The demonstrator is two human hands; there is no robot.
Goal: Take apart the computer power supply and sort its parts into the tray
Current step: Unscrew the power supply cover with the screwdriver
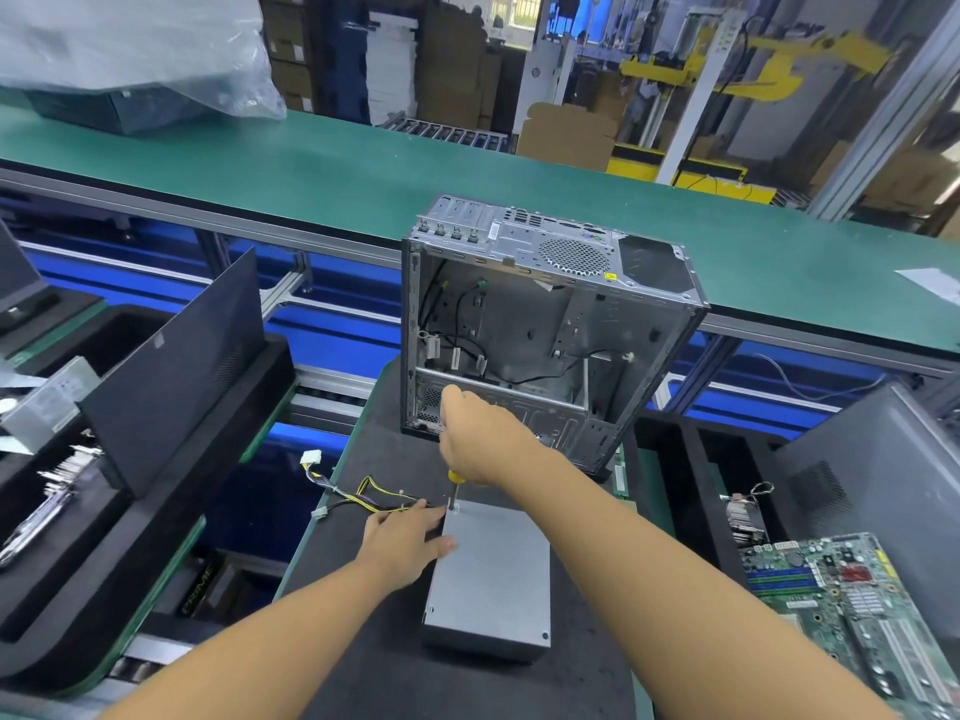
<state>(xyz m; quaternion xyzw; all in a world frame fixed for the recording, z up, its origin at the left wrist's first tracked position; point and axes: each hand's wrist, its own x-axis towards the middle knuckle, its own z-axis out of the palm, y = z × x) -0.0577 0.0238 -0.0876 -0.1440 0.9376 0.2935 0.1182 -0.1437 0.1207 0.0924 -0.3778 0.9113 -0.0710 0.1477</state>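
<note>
Near field: the power supply (488,574), a grey metal box, lies flat on the dark work mat (363,605), its long axis running away from the person. The left hand (408,535) rests against its far left corner, fingers nearly straight and pressed to the side wall, thumb laid across the top face; it steadies the box and grips nothing.

Just beyond those fingers, the shaft of the screwdriver (455,485) stands almost upright, its tip at the far left corner of the top face, apparently on a screw, though the screw is too small to make out. The right hand (478,439) is above, fingers curled round the yellow handle.

The coming move turns on this: the fastening point lies directly below the right fingers and just past the left fingertips, so the tool should stay upright while the left hand, the nearer one, resists twisting. Judged an early step, since the cover looks closed.

To the left of the left fingers, the cable bundle (363,498) trails off the box.

Middle distance: an emptied computer case (545,330) stands beyond the right hand; a tray (78,589) holding parts lies well left, a motherboard (852,605) well right.

Far field: a green conveyor belt (311,163)
</note>
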